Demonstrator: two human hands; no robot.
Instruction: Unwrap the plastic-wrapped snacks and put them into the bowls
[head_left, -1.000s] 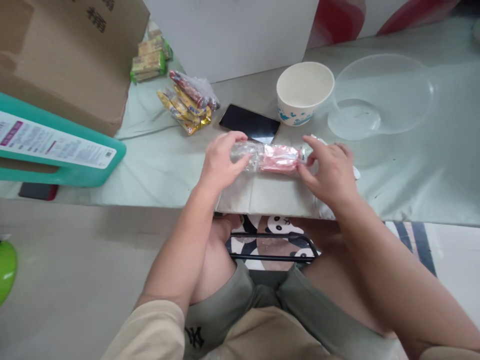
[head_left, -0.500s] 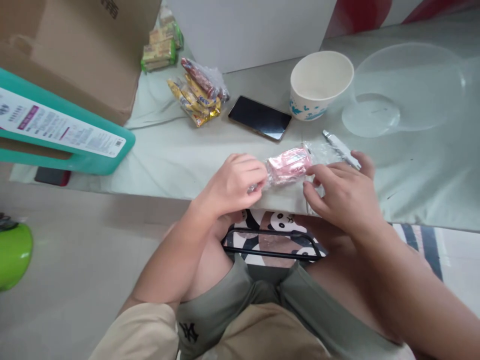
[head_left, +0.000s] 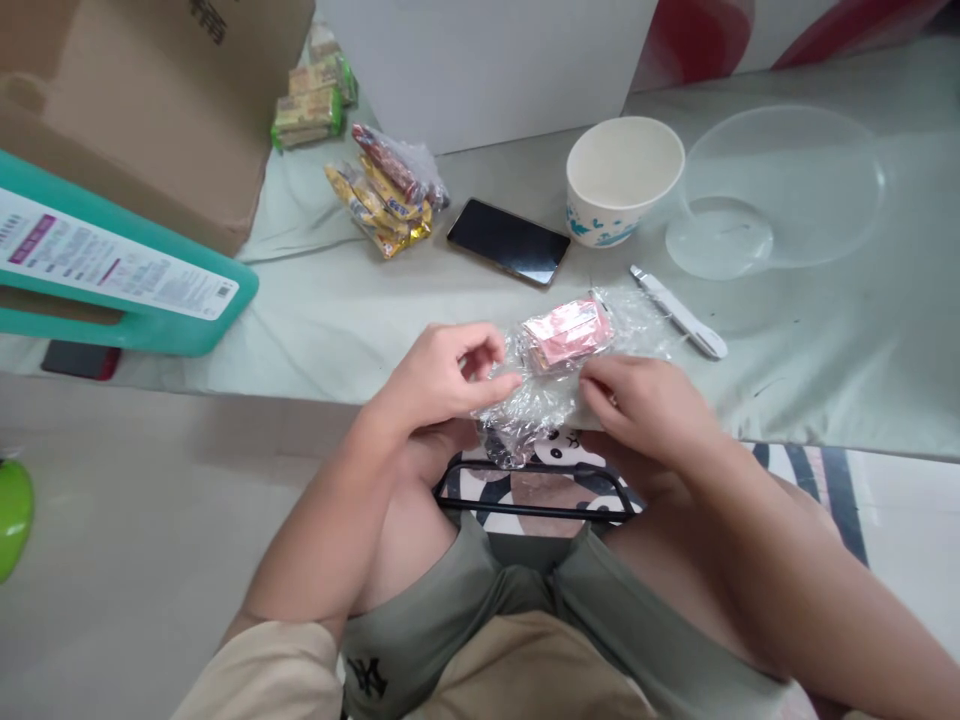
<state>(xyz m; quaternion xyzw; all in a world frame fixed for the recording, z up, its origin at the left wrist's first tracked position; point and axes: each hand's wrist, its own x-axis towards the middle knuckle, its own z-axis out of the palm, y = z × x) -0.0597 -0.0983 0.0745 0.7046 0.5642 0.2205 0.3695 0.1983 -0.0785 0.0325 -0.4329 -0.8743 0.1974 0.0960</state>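
A small pink packet (head_left: pixel 568 334) with a shiny face lies on crinkled clear plastic wrap (head_left: pixel 547 398) near the table's front edge. The wrap is spread around it, and part of it hangs over the edge. My left hand (head_left: pixel 450 378) is at the wrap's left side, thumb and fingers apart. With fingers closed, my right hand (head_left: pixel 645 400) pinches the wrap just below and right of the packet. A slim white tool (head_left: pixel 679 313), which looks like a utility knife, rests on the cloth beyond my right hand.
Behind lie a black phone (head_left: pixel 508 241), a white paper bucket (head_left: pixel 625 182) and clear round lids (head_left: pixel 787 185). Wrapped snacks (head_left: pixel 386 195) sit further left. A cardboard box (head_left: pixel 150 110) and a teal-framed panel (head_left: pixel 225 320) stand at the left.
The wrap has been spread open below the packet and now hangs over the edge. My left fingers have parted. My right hand has moved away from the white tool, leaving it fully visible.
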